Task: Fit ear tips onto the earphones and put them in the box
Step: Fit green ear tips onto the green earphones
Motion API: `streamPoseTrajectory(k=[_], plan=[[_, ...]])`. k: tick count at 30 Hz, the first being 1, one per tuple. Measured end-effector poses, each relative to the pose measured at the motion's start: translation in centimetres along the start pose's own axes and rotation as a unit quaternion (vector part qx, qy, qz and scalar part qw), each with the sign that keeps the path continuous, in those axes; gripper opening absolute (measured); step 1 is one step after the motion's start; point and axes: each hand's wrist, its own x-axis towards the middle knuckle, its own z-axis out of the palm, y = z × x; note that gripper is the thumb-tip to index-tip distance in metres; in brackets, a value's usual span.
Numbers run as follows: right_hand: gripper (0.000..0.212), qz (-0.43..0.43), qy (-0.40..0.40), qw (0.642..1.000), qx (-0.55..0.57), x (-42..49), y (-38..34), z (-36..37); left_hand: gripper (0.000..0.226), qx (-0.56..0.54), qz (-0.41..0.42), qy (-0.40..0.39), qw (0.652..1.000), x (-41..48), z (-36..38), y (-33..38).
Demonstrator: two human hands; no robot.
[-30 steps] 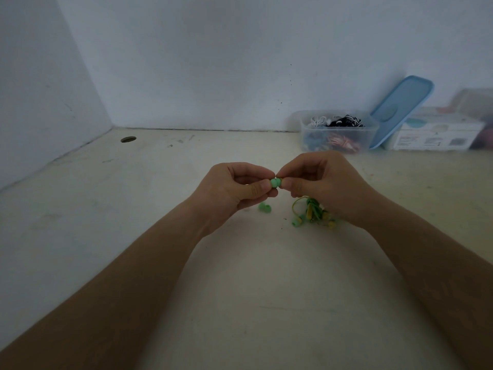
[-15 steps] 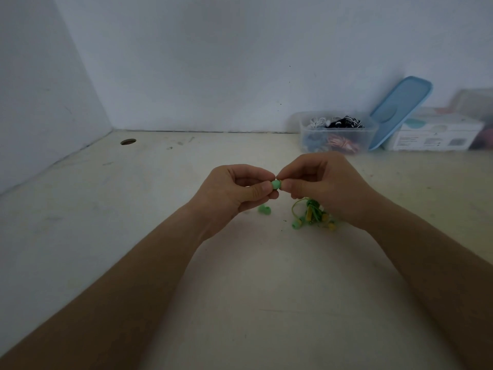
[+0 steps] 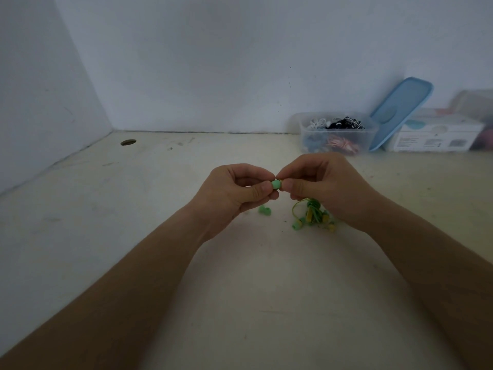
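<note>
Pale surface (image 3: 106, 236) runs to the wall. At back right a white carton (image 3: 437, 134); a blue lid (image 3: 400, 110) leans betw. it & the clear box (image 3: 337, 134), which holds coiled earphones. Mid-frame, left hand (image 3: 234, 193) & right hand (image 3: 328, 185) meet above the surface, fingertips touching. Left pinches a green ear tip (image 3: 276, 184) w/ thumb & forefinger; right pinches an earbud against it, bud mostly hidden. Green-yellow earphones (image 3: 312, 214) lie bundled under the right hand. A loose ear tip (image 3: 264, 210) lies just left of them.
</note>
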Motion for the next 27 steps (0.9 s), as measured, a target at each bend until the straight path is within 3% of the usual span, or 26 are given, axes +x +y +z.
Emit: streamPoseTrajectory(k=[15,23,27], plan=[[0.010,0.004,0.004,1.000,-0.022,-0.07,-0.47,-0.19,0.020,0.006,0.010,-0.011,1.000,-0.09,-0.01,0.20],[0.011,0.011,0.010,0.999,0.029,-0.06,-0.83,-0.36,0.015,0.041,0.033,-0.012,0.999,-0.07,0.22,-0.09],[0.021,0.022,-0.001,0.999,0.044,-0.05,-0.79,-0.61,0.016,0.040,0.035,-0.013,0.999,-0.13,0.38,-0.01]])
